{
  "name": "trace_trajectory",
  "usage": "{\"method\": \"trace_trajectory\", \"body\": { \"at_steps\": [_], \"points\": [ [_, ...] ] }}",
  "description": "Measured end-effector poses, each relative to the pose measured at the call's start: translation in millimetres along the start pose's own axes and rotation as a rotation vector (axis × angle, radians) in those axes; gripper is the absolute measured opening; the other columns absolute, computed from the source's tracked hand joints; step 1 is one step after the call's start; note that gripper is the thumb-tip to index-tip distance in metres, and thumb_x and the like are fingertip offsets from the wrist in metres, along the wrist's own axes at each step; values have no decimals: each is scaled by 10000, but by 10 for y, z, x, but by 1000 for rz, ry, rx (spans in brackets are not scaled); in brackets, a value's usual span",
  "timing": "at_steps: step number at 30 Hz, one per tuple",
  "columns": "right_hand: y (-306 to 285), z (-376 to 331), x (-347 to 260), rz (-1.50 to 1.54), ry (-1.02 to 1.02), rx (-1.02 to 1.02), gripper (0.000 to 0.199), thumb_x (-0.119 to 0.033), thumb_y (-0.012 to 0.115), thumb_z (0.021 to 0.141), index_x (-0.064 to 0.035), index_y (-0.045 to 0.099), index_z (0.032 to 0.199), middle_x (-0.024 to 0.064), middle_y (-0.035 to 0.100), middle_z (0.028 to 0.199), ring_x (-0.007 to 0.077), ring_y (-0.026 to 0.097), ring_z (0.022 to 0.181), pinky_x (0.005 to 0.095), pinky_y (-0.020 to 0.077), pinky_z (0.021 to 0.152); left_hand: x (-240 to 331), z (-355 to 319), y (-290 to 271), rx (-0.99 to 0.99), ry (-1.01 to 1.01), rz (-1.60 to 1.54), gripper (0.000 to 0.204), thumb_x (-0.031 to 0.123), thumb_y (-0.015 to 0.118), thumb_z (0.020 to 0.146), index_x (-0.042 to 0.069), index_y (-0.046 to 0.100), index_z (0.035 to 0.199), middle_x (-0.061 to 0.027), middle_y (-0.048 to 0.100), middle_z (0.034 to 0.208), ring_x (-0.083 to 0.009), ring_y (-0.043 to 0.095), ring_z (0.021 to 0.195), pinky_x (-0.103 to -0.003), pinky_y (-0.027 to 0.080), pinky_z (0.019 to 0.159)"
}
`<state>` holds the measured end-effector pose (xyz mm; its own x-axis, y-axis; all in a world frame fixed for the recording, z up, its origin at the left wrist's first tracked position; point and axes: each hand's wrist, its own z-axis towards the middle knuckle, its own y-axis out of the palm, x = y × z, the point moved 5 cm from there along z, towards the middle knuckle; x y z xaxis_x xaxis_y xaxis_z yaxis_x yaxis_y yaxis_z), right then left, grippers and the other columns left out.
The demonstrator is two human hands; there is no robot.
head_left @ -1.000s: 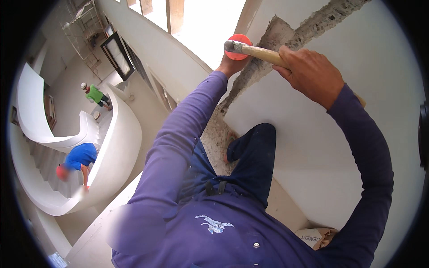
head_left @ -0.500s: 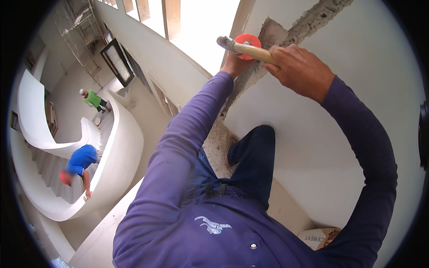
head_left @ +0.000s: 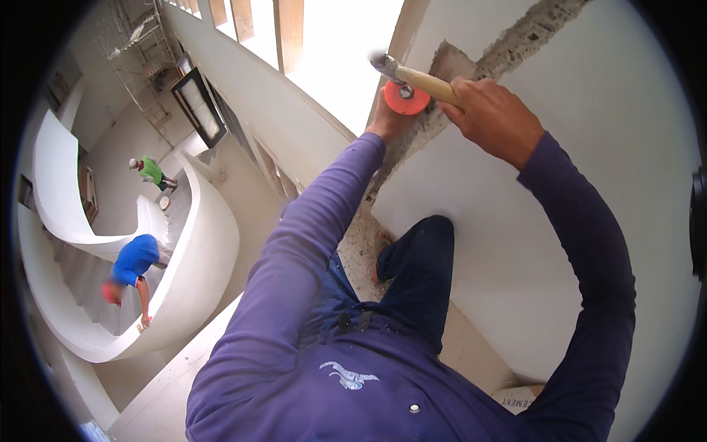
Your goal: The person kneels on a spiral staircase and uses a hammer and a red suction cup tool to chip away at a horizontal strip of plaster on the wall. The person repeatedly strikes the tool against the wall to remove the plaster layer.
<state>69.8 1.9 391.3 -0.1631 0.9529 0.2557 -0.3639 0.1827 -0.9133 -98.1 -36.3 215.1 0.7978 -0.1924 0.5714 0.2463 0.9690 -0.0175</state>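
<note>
A pale wall point(head_left: 530, 258) fills the right side, and off to the left I see a curved white parapet point(head_left: 213, 243) sweeping around a staircase. A bright window point(head_left: 339, 59) stands ahead, and a rough grey channel point(head_left: 534, 37) runs slantwise through the wall beside it. Down by the stairs, one co-worker in blue point(head_left: 136, 255) bends over the parapet, while another in green point(head_left: 152, 171) stands farther off. A paper sack point(head_left: 512, 399) shows low on the right, partly behind the sleeve. The hammer point(head_left: 431, 85) is up near the channel, its wooden handle gripped firmly in the right hand point(head_left: 495, 120). The left hand point(head_left: 388, 123) is closed around a tool, mostly hidden behind its round red guard point(head_left: 407, 104). At the guard's centre sits a metal end point(head_left: 406, 91); the hammer's head is just beyond it, up and left.
</note>
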Motion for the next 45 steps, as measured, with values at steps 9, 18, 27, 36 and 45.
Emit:
{"method": "trace_trajectory", "body": {
  "at_steps": [9, 18, 27, 36, 45],
  "points": [
    [-1244, 17, -728, 601, -219, 618, 290, -272, 654, 1029, 17, 649, 1005, 165, 643, 684, 299, 666, 588, 407, 521, 556, 51, 139, -247, 18, -72, 39, 225, 150, 774, 868, 38, 695, 1047, -111, 754, 939, -253, 736, 894, -363, 581, 811],
    [-1113, -21, -413, 303, 65, 170, 350, -292, 648, 1029, 40, 622, 922, 214, 619, 680, 361, 615, 596, 439, 505, 595, 342, 349, -280, -91, -104, 64, 285, 106, 769, 894, 47, 625, 1134, -85, 690, 1031, -246, 693, 966, -352, 556, 858],
    [-487, -626, -420, 121, 236, 22, 331, -288, 672, 1015, 16, 599, 905, 214, 684, 747, 367, 712, 672, 441, 539, 593, 685, 23, -288, -137, -181, 63, 248, 158, 763, 902, 50, 671, 1105, -105, 731, 1025, -240, 714, 951, -355, 572, 831],
    [-1879, -845, -1404, 568, 45, 617, 321, -277, 694, 992, 23, 605, 924, 231, 672, 744, 396, 701, 683, 447, 538, 602, 1008, -258, -692, -110, -225, 76, 218, 169, 758, 889, 45, 684, 1053, -129, 742, 956, -270, 732, 893, -368, 576, 792],
    [-1345, -1014, -1291, 269, 144, 57, 340, -298, 685, 998, 25, 639, 905, 217, 660, 728, 389, 667, 627, 448, 533, 593, 1331, -554, -773, -205, -298, 169, 332, 240, 758, 902, 85, 656, 1178, -109, 714, 1117, -270, 697, 1048, -404, 554, 884]
  ]
}}
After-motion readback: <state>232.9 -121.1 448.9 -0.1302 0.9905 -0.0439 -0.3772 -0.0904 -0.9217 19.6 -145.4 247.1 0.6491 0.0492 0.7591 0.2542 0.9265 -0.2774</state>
